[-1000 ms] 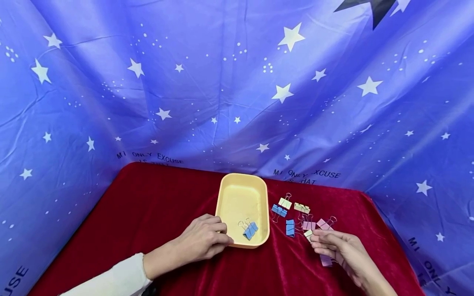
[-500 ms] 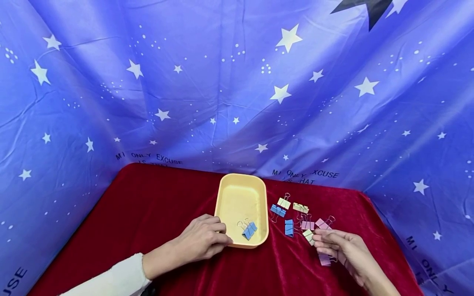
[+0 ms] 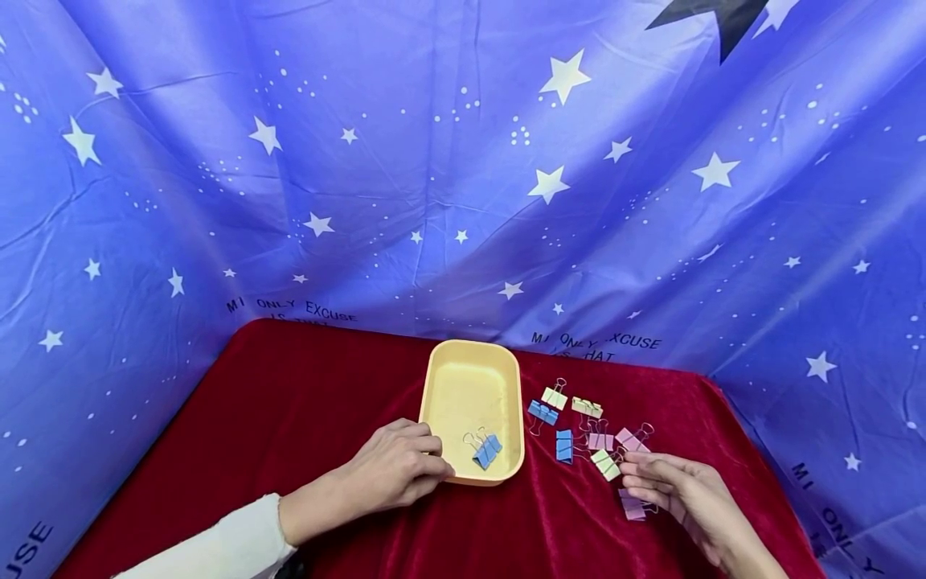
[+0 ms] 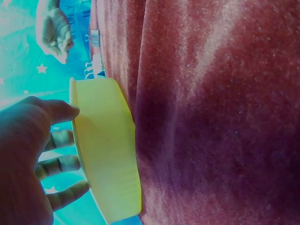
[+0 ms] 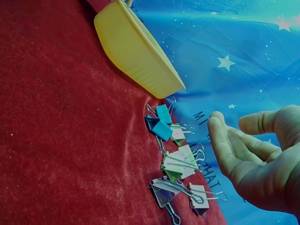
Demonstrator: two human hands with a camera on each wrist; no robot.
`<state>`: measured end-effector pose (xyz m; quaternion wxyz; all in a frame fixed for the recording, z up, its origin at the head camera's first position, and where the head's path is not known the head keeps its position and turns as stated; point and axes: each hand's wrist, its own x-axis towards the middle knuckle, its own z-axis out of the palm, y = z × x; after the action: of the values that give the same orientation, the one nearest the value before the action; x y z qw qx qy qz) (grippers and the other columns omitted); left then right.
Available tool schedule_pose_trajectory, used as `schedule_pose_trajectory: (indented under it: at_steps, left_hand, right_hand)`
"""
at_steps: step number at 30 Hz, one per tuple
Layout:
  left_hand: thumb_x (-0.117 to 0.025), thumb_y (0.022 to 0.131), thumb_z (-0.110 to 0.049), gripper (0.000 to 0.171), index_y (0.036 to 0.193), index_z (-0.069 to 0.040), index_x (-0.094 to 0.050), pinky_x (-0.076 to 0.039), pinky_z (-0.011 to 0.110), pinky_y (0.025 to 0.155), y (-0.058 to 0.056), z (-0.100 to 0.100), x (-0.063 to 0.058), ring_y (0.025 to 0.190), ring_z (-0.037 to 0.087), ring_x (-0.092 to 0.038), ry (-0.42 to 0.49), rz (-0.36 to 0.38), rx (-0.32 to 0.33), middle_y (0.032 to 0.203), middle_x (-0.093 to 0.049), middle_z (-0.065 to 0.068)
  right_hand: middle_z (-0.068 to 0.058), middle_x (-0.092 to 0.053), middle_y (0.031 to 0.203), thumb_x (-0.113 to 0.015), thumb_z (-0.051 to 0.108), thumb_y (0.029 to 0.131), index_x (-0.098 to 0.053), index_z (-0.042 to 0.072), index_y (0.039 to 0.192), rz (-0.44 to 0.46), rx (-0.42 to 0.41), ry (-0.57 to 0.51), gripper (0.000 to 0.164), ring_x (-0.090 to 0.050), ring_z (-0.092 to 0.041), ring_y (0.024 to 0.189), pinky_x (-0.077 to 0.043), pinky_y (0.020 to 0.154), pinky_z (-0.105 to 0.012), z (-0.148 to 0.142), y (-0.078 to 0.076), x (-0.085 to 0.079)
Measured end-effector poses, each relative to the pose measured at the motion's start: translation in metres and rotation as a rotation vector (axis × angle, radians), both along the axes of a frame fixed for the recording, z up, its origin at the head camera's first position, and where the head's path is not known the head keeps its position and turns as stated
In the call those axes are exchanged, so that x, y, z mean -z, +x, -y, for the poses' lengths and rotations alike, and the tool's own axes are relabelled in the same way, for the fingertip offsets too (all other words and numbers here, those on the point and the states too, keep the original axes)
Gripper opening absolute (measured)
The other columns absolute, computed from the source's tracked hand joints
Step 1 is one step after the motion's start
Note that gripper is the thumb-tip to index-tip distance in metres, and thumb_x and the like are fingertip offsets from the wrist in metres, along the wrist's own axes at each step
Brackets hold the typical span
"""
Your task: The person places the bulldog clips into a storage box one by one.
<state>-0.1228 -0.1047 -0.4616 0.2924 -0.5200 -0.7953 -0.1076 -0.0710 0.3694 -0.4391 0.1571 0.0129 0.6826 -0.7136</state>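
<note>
My left hand (image 3: 405, 462) holds the near left corner of a yellow plastic tray (image 3: 428, 390); in the left wrist view its thumb and fingertips meet the tray's rim. One blue binder clip (image 3: 488, 452) lies in the tray. At the right, my right hand (image 3: 673, 482) hovers by a pale yellow binder clip (image 3: 606, 465), fingertips close to its wire handle. The right wrist view shows this hand (image 5: 258, 159) with thumb and fingers apart and nothing between them. A purple binder clip (image 3: 632, 505) lies just below the fingers, and a pink one (image 3: 633, 440) above them.
More binder clips lie right of the tray: two blue ones (image 3: 564, 446), two pale yellow ones (image 3: 555, 397) and another pink one (image 3: 600, 440). Red velvet cloth (image 3: 304, 394) covers the table. A blue star-printed curtain (image 3: 434, 201) hangs close behind and at both sides.
My right hand has drawn slightly right from the pale yellow binder clip, which its fingers partly covered before; more of that clip now shows. My left hand and the tray stay put.
</note>
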Motion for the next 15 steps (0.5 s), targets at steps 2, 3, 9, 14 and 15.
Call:
schedule_pose_trajectory:
  at_steps: [2, 3, 9, 14, 15]
  left_hand:
    - [-0.096, 0.082, -0.024, 0.021, 0.095, -0.036, -0.085, -0.056, 0.026, 0.086, 0.0, -0.0001, 0.0, 0.087, 0.004, -0.065, -0.003, 0.001, -0.002, 0.086, -0.068, -0.019]
    - [-0.096, 0.082, -0.023, 0.021, 0.095, -0.035, -0.085, -0.056, 0.026, 0.086, -0.0001, -0.0002, 0.0, 0.087, 0.004, -0.065, -0.003, 0.002, -0.002, 0.086, -0.068, -0.019]
    - [-0.096, 0.084, -0.024, 0.019, 0.094, -0.035, -0.084, -0.057, 0.027, 0.087, 0.0002, -0.0004, 0.0004, 0.086, 0.004, -0.064, -0.008, 0.009, -0.008, 0.086, -0.069, -0.019]
    - [-0.096, 0.084, -0.025, 0.019, 0.094, -0.035, -0.084, -0.056, 0.026, 0.086, 0.0006, -0.0004, 0.0002, 0.086, 0.004, -0.064, -0.006, 0.011, -0.009, 0.086, -0.068, -0.019]
    - [-0.096, 0.084, -0.025, 0.019, 0.094, -0.035, -0.084, -0.056, 0.026, 0.087, 0.0006, -0.0005, 0.0, 0.086, 0.004, -0.064, -0.006, 0.011, -0.009, 0.086, -0.069, -0.019]
  right_hand:
    - [0.001, -0.087, 0.116, -0.043, 0.004, 0.119, -0.084, 0.022, 0.12, -0.004, -0.009, -0.002, 0.045, -0.086, -0.015, 0.106, -0.068, 0.093, -0.028, -0.0015, 0.0007, 0.0001]
    - [0.001, -0.087, 0.116, -0.043, 0.004, 0.119, -0.084, 0.023, 0.12, -0.001, -0.008, -0.001, 0.045, -0.086, -0.015, 0.106, -0.068, 0.093, -0.028, -0.0022, 0.001, 0.0002]
    - [0.002, -0.087, 0.116, -0.041, 0.005, 0.12, -0.082, 0.022, 0.121, -0.001, -0.015, 0.013, 0.044, -0.086, -0.016, 0.106, -0.068, 0.093, -0.028, -0.0067, 0.0028, 0.0016]
    - [0.002, -0.087, 0.115, -0.041, 0.005, 0.12, -0.082, 0.02, 0.121, 0.01, -0.005, 0.031, 0.044, -0.086, -0.016, 0.106, -0.068, 0.093, -0.027, -0.01, 0.0052, 0.0028]
    - [0.002, -0.087, 0.115, -0.041, 0.005, 0.12, -0.081, 0.02, 0.121, 0.018, 0.001, 0.033, 0.043, -0.086, -0.016, 0.105, -0.068, 0.093, -0.027, -0.0105, 0.0058, 0.0031]
